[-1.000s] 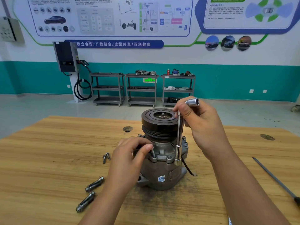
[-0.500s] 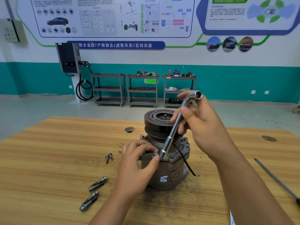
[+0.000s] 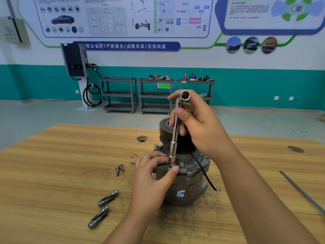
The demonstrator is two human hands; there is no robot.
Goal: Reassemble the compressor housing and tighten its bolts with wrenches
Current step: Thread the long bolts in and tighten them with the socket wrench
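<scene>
A grey compressor housing point(image 3: 190, 187) with a black pulley on top stands upright on the wooden table point(image 3: 52, 173). My right hand point(image 3: 198, 124) grips a chrome L-shaped socket wrench point(image 3: 174, 141), nearly upright, with its lower socket down on a bolt at the housing's front flange. My left hand point(image 3: 154, 173) pinches the flange right at the socket's tip; the bolt head itself is hidden. A thin black wire point(image 3: 205, 175) hangs down the housing's right side.
Two long bolts point(image 3: 102, 206) lie on the table at the front left, and two short screws point(image 3: 119, 169) lie nearer the housing. A long thin metal rod point(image 3: 302, 191) lies at the right edge. Tool carts stand by the far wall.
The wrench moved from the housing's right side to the front-left flange bolt, tilted over, then stood nearly upright on it. My left hand stayed pinched at that bolt.
</scene>
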